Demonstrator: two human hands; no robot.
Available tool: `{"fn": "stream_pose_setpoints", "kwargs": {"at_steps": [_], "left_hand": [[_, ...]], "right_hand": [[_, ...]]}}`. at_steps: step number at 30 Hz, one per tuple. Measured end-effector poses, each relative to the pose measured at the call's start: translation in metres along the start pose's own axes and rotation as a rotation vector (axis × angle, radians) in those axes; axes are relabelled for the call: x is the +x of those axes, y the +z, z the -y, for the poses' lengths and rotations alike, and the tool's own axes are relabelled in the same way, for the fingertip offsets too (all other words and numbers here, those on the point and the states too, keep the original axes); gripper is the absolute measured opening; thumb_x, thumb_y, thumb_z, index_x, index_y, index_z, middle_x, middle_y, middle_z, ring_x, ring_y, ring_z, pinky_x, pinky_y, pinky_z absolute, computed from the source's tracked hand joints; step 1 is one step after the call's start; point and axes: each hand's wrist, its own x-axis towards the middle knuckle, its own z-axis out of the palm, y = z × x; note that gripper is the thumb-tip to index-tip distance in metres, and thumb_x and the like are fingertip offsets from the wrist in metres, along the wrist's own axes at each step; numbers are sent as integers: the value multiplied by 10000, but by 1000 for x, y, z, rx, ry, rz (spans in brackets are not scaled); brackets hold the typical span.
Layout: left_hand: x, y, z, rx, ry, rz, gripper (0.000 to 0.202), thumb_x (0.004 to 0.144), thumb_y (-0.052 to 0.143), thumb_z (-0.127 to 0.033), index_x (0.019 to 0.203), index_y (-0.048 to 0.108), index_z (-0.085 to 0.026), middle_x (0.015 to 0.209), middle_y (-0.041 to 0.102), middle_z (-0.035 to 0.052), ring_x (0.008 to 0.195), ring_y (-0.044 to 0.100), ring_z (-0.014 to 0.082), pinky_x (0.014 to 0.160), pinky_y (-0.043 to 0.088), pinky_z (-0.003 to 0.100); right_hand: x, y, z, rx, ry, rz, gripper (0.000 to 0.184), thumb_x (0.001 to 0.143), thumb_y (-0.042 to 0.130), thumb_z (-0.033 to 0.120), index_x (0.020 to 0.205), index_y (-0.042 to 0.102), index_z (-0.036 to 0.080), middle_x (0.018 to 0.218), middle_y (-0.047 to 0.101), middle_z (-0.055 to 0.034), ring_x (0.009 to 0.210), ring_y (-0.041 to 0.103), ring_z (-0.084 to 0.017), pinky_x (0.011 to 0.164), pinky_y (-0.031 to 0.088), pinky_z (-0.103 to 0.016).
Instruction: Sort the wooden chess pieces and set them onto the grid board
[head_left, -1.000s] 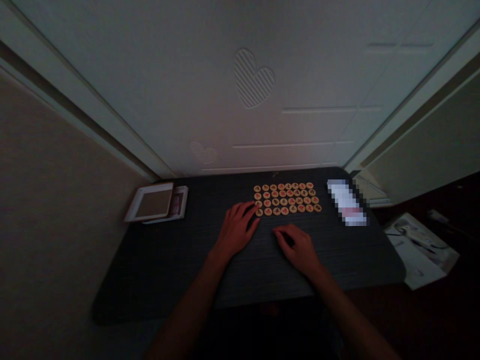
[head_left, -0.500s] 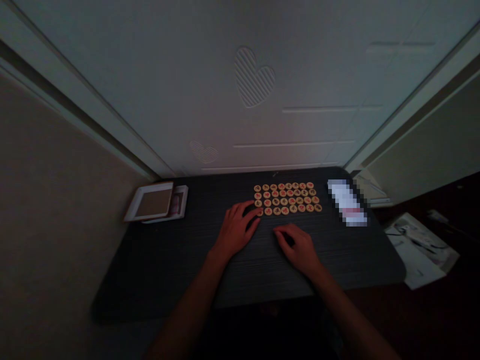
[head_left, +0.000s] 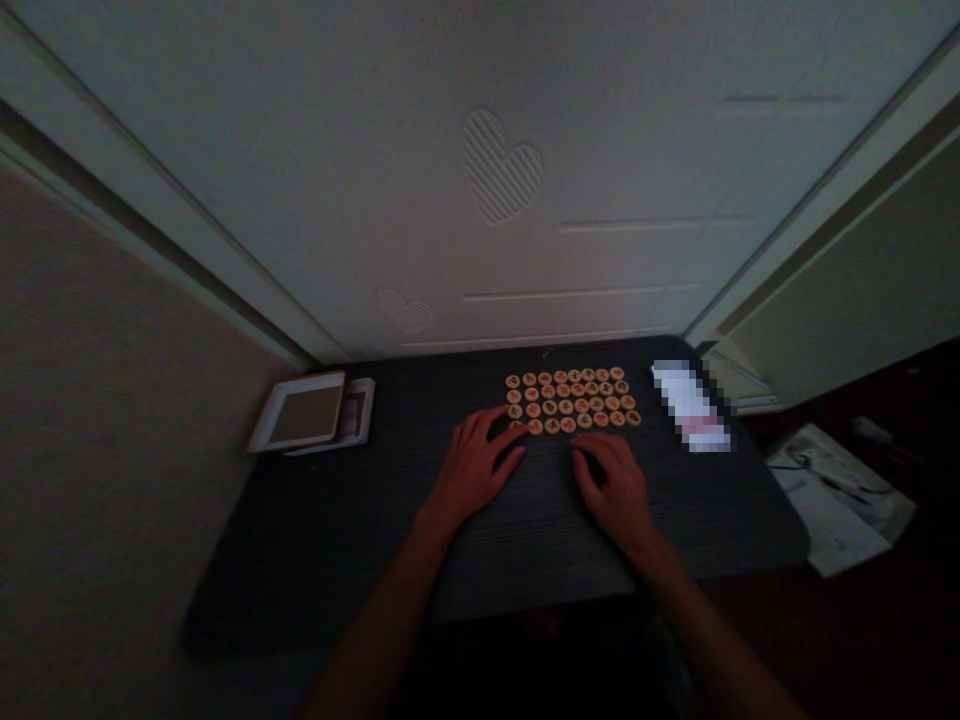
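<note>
Round wooden Chinese chess pieces (head_left: 568, 406) lie in several neat rows on a dark table (head_left: 315, 540); red or black characters mark their tops. My left hand (head_left: 474, 465) rests at the left end of the rows, fingers spread. Its fingertips reach the nearest left-end pieces and partly cover one in the front row. Just in front of the front row, my right hand (head_left: 613, 482) is loosely curved, a gap showing between thumb and fingers. I see nothing in it, and its fingertips sit close to the front pieces.
Two shallow framed trays or boxes (head_left: 259, 415) overlap at the table's back left. A pixelated bright phone-like object (head_left: 690, 405) lies to the right of the pieces. Behind the table stands a white panel with raised hearts (head_left: 501, 165). A white box (head_left: 847, 540) holding cables sits lower right.
My right hand has moved right and slightly forward, closer to the front row. My left hand has barely shifted, staying at the left end. The view has tilted a little.
</note>
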Motion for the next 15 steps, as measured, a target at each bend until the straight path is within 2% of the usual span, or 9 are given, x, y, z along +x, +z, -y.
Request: {"fn": "stream_pose_setpoints", "kwargs": {"at_steps": [3, 7, 10, 15], "left_hand": [[0, 0, 0, 13, 7, 20, 381, 995, 554, -348, 1375, 577, -356, 1497, 453, 51, 1355, 408, 305, 1086, 413, 548], [1, 0, 0, 17, 22, 3, 395, 990, 560, -347, 1385, 572, -359, 1516, 433, 52, 1379, 391, 307, 1109, 403, 556], [1, 0, -1, 24, 34, -8, 413, 983, 570, -351, 1397, 564, -366, 1530, 419, 51, 1398, 376, 313, 1124, 396, 558], [1, 1, -3, 57, 68, 35, 458, 986, 560, -402, 1441, 509, -397, 1562, 374, 46, 1446, 323, 320, 1163, 340, 591]], "right_hand": [[7, -17, -19, -189, -46, -49, 268, 963, 570, 266, 1213, 656, 225, 1209, 673, -103, 1149, 604, -267, 1021, 483, -473], [11, -34, -42, -320, -113, 64, 371, 969, 578, 331, 1328, 596, 237, 1322, 625, -103, 1256, 548, -288, 1052, 455, -493], [8, -34, -50, -379, -105, 99, 402, 977, 571, 365, 1360, 578, 243, 1361, 596, -106, 1297, 514, -298, 1078, 427, -500], [4, -28, -56, -409, -58, 58, 424, 993, 528, 397, 1393, 554, 259, 1370, 583, -109, 1303, 503, -306, 1081, 416, -510]]}}
